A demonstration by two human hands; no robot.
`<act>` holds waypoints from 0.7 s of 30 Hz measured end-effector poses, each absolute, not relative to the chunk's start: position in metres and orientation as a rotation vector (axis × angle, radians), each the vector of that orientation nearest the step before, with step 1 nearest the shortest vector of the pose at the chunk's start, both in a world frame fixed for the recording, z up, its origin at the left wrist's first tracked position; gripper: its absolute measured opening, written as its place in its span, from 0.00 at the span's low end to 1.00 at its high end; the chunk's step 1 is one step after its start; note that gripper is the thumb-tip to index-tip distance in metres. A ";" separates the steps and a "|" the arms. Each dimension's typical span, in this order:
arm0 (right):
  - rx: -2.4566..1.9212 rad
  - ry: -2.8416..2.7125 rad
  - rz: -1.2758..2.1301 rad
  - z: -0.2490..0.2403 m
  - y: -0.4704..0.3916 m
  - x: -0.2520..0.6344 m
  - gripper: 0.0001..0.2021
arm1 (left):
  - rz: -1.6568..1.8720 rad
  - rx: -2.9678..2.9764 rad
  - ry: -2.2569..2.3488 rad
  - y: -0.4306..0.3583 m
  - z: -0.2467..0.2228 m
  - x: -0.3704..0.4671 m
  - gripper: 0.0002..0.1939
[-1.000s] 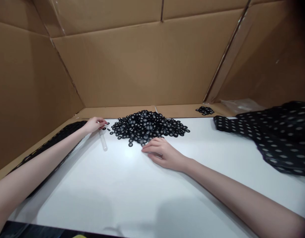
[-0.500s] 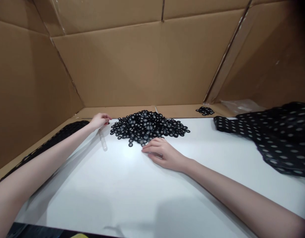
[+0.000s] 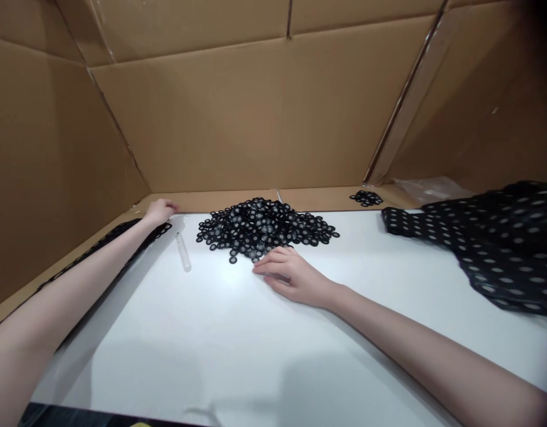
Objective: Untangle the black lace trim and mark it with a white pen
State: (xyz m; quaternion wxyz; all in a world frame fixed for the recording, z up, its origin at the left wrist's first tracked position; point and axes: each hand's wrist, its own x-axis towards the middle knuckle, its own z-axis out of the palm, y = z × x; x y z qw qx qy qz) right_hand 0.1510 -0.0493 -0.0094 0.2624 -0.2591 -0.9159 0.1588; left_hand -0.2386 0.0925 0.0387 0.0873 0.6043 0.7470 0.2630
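On the white table, a heap of small black rings with pale centres [image 3: 262,222] lies in the middle. My right hand [image 3: 291,276] rests at its near edge, fingers stretched out and thumb apart, holding nothing I can see. Farther off on the left, my left hand [image 3: 160,212] is over the end of a black perforated sheet [image 3: 162,230]. Its fingers are bent together, and whatever lies between them is hidden. A clear tube [image 3: 183,253] with a dark tip lies between that hand and the heap.
Tall cardboard walls [image 3: 255,112] enclose the table at the back and sides. A small cluster of black rings [image 3: 366,198] sits on the back cardboard ledge. Black sheeting with pale dots [image 3: 500,243] is bunched at the right, near clear plastic film [image 3: 433,188].
My left hand has moved left, away from the heap, to the end of the black sheet. The dark ring at its fingertips no longer shows. My right hand has stayed in place.
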 end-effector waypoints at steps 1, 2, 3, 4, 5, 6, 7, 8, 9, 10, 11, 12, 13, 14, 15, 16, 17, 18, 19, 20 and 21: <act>-0.701 -2.477 0.430 -0.009 -0.049 0.151 0.13 | 0.711 1.824 2.290 0.092 0.039 -0.244 0.14; -0.701 -2.476 0.430 -0.010 -0.049 0.151 0.13 | 0.628 1.849 2.345 0.092 0.039 -0.248 0.15; -0.701 -2.475 0.431 -0.010 -0.049 0.151 0.13 | 0.544 1.874 2.391 0.091 0.038 -0.251 0.16; -0.701 -2.476 0.431 -0.010 -0.049 0.152 0.13 | 0.476 1.898 2.431 0.091 0.036 -0.253 0.18; -0.702 -2.476 0.432 -0.010 -0.049 0.152 0.13 | 0.416 1.922 2.466 0.090 0.033 -0.255 0.19; -0.703 -2.477 0.432 -0.010 -0.049 0.152 0.13 | 0.366 1.947 2.497 0.089 0.031 -0.255 0.21; -0.704 -2.478 0.433 -0.010 -0.049 0.152 0.13 | 0.321 1.973 2.523 0.089 0.029 -0.255 0.22; -0.705 -2.478 0.434 -0.010 -0.049 0.152 0.13 | 0.283 2.001 2.542 0.088 0.027 -0.255 0.22; -0.705 -2.478 0.434 -0.010 -0.049 0.152 0.13 | 0.251 2.028 2.554 0.088 0.026 -0.255 0.23; -0.705 -2.476 0.434 -0.010 -0.050 0.152 0.13 | 0.226 2.055 2.560 0.087 0.025 -0.254 0.23; -0.704 -2.475 0.435 -0.010 -0.050 0.151 0.13 | 0.207 2.081 2.562 0.086 0.024 -0.254 0.24; -0.703 -2.473 0.435 -0.010 -0.050 0.151 0.13 | 0.197 2.106 2.559 0.085 0.024 -0.253 0.25; -0.702 -2.471 0.434 -0.009 -0.050 0.151 0.13 | 0.195 2.133 2.553 0.084 0.025 -0.252 0.25; -0.703 -2.470 0.431 -0.009 -0.050 0.150 0.13 | 0.203 2.159 2.545 0.082 0.025 -0.250 0.26; -0.705 -2.469 0.426 -0.009 -0.051 0.150 0.13 | 0.221 2.185 2.534 0.080 0.026 -0.248 0.26; -0.708 -2.470 0.418 -0.008 -0.051 0.150 0.13 | 0.248 2.212 2.519 0.078 0.026 -0.243 0.25; -0.712 -2.471 0.410 -0.008 -0.051 0.150 0.13 | 0.281 2.237 2.500 0.075 0.027 -0.238 0.24; -0.718 -2.471 0.401 -0.009 -0.052 0.150 0.13 | 0.313 2.262 2.479 0.072 0.026 -0.231 0.23; -0.724 -2.471 0.393 -0.009 -0.052 0.150 0.13 | 0.359 2.293 2.443 0.068 0.026 -0.222 0.22; -0.728 -2.470 0.386 -0.009 -0.052 0.150 0.13 | 0.409 2.332 2.391 0.064 0.025 -0.212 0.21; -0.731 -2.469 0.380 -0.009 -0.052 0.150 0.13 | 0.461 2.382 2.316 0.059 0.025 -0.202 0.21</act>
